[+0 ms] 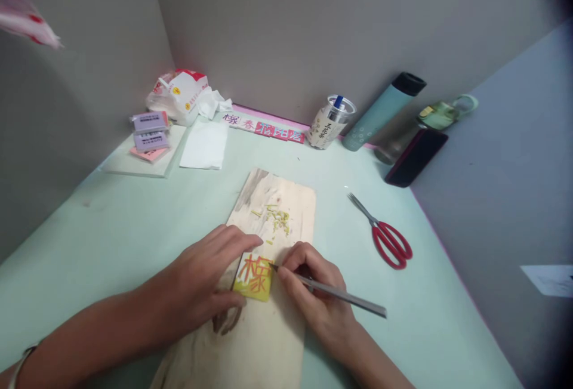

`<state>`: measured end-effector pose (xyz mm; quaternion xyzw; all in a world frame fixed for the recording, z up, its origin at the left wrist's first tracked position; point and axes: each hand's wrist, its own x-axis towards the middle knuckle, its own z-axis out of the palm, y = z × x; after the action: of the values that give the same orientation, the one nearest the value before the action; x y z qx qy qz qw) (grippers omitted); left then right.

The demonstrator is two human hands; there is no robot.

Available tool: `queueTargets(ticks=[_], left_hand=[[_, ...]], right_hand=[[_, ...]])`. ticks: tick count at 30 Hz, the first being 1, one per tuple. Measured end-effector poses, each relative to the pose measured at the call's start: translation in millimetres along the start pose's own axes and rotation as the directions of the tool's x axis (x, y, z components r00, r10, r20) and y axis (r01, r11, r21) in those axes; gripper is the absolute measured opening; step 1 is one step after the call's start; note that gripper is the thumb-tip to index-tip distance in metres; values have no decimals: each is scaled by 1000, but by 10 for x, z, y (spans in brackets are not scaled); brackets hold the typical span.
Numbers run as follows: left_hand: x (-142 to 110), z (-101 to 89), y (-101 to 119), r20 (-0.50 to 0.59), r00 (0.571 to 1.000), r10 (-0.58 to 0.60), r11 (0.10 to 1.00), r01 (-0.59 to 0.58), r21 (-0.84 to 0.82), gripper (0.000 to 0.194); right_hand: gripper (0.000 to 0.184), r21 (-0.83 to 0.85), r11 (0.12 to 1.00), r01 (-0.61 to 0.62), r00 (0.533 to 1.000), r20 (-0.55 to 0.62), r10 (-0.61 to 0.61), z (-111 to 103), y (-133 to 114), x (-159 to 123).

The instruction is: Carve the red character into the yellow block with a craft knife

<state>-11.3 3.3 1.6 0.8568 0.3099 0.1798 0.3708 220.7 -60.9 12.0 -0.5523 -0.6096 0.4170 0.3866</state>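
Note:
On a wooden board lies a small square carving block, yellow and white, with an orange-red character on its face. My left hand steadies the block from its left side, thumb by the lower left corner and index finger stretched past the top edge. Held like a pen in my right hand is a slim metal carving knife. Its dark tip meets the block's right edge, near the character. Yellow-green shavings are scattered on the board above the block.
Red-handled scissors lie to the right. Along the back stand a labelled cup, a teal bottle, a green-lidded bottle and a phone. Wrapped blocks, a napkin, a bag and character tiles sit further left.

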Motion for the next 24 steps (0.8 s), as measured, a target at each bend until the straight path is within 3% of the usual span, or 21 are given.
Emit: queueTargets(ticks=[3,8,24], left_hand=[[3,60,52,-48,998,-30,999,32,36,67],[19,108,114,-40,996,-79,995,81,63,66],[53,249,121,-129,990,-49,992,63,106,60]], right_hand=[[21,-9,1000,2,1000,-26,-2,21,-9,5],[23,-38,999,-2,999,-53,1,76,-65,7],[23,9,1000,-23,999,-40,23,191,42,-47]])
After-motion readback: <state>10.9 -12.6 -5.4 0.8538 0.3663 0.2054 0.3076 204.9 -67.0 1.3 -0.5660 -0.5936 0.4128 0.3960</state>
